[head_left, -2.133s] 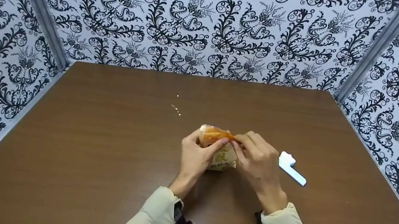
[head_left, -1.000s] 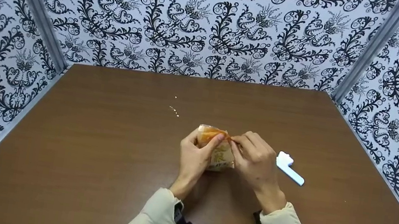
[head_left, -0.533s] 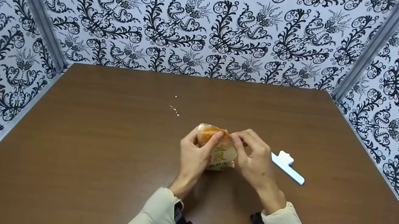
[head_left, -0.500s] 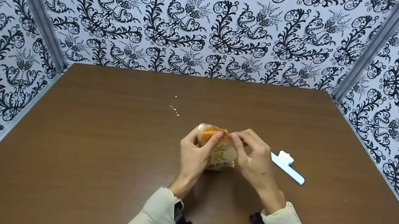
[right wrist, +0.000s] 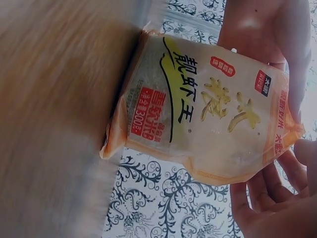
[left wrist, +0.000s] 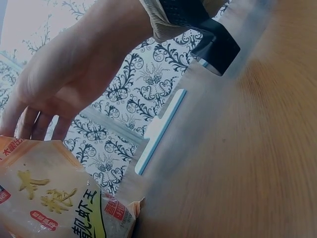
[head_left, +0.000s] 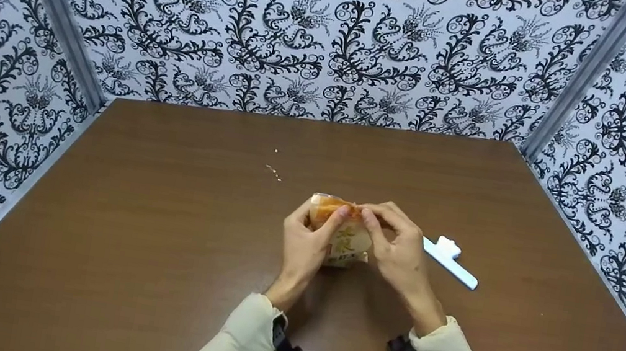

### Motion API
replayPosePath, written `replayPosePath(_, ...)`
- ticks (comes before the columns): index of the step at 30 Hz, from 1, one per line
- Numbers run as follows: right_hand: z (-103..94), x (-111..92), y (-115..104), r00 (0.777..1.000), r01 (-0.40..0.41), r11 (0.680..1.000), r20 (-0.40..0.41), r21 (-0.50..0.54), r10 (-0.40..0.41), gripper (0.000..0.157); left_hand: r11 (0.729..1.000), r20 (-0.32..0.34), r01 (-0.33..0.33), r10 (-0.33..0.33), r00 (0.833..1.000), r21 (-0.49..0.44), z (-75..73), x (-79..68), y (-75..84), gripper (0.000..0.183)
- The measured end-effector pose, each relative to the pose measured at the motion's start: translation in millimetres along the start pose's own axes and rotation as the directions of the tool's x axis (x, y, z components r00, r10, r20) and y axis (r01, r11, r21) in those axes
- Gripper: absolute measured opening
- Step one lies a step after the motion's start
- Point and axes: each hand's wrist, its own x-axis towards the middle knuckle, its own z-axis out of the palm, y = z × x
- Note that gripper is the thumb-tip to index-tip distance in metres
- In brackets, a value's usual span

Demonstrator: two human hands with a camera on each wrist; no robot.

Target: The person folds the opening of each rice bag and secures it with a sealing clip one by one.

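A small plastic rice bag (head_left: 347,247) with an orange top and printed lettering stands upright on the table in front of me. My left hand (head_left: 307,244) grips its top left side, thumb on the near face. My right hand (head_left: 402,249) pinches the folded orange top edge at the right. Both thumbs lie close together there in the head view. In the right wrist view the rice bag (right wrist: 198,114) shows its front print, its bottom end on the table. The left wrist view has the right hand (left wrist: 64,84) above the rice bag (left wrist: 49,193).
A pale blue and white bag clip (head_left: 453,263) lies just right of my right hand. Several small white grains (head_left: 274,172) are scattered on the brown table (head_left: 154,226) farther back. Patterned walls (head_left: 286,27) close off the back and both sides.
My right hand's thumb has come up beside the left thumb on the bag's top edge, and the hand has shifted slightly left, uncovering more of the clip. The left hand keeps its grip.
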Motion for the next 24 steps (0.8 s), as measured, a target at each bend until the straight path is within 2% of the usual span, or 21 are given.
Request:
replayPosePath(8,3.2,0.4,-0.5,1.0,-0.004,1.0,0.0,-0.017,0.004,0.013,1.0,0.004,0.015,-0.015,1.0,-0.001,-1.5,-0.5,0.1,0.017)
replayPosePath(17,7.8,0.6,-0.3,0.999,0.052,0.998,-0.012,-0.023,-0.052,0.011,0.999,0.033,0.029,-0.028,0.999,-0.025,-3.4,-0.2,0.0,0.017)
replayPosePath(24,9.3,0.1,3.0,0.993,0.114,0.99,-0.023,-0.079,-0.116,0.01,0.999,0.078,0.025,-0.023,0.997,-0.036,-4.3,-0.9,0.4,0.022)
